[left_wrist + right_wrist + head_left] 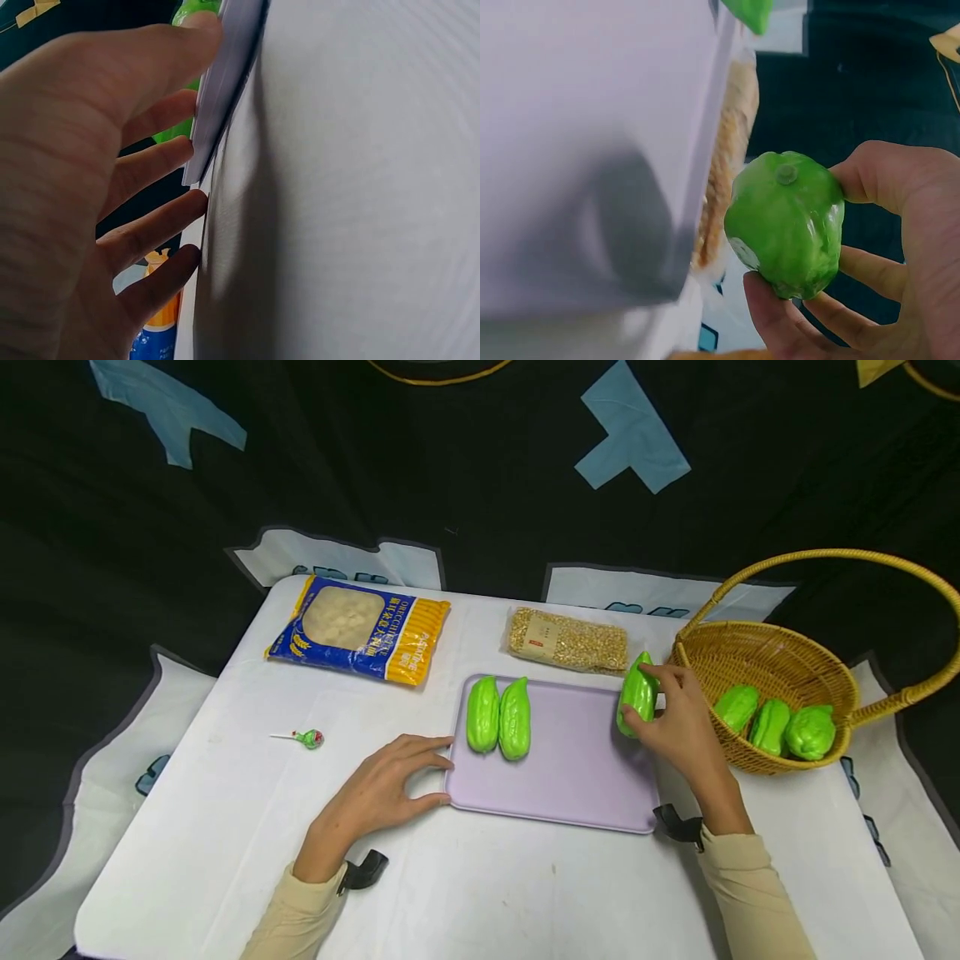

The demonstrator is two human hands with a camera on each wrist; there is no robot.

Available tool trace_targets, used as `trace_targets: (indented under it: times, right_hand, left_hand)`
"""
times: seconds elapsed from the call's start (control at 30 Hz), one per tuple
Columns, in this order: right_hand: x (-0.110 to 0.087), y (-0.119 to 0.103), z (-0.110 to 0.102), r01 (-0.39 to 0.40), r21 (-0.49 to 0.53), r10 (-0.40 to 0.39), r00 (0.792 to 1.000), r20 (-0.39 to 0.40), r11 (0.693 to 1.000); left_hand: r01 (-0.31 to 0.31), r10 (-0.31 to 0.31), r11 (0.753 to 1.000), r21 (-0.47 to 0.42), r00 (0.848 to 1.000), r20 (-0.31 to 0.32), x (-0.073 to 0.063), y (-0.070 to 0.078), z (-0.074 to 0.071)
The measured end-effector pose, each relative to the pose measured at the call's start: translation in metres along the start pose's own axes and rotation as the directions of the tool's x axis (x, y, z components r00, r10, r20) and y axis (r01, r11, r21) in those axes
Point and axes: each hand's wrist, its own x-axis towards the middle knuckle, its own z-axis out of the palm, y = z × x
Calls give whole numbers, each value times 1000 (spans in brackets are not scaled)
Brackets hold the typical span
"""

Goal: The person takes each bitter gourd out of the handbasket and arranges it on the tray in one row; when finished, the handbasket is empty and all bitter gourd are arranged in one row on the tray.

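A green vegetable (pixel 637 696) is gripped between thumb and fingers of the right hand (pixel 681 720), raised above the purple tray's (pixel 577 760) right end. The tray's left edge is touched by the left hand (pixel 382 785), its fingers spread wide. Two matching vegetables (pixel 514 720) are laid side by side thereon; three others (pixel 770 727) are contained in the wicker basket (pixel 757 652).

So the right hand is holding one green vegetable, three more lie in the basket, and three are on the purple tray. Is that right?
Not quite: the head view shows two green vegetables on the purple tray, not three. The rest stands: the right hand holds one, and three more lie in the basket.
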Motion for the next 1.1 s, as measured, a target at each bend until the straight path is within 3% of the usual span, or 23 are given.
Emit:
trace_targets:
  times: [0.57,1.1]
  right_hand:
    - [-9,-23,44,3,15,-6,987,159,1000]
    - [-12,-53,66,49,32,-54,974,220,998]
  left_hand:
    - [-15,15,1000,15,1000,-17,-1,-2,2]
    - [-8,8,1000,10,1000,-11,1,-1,0]
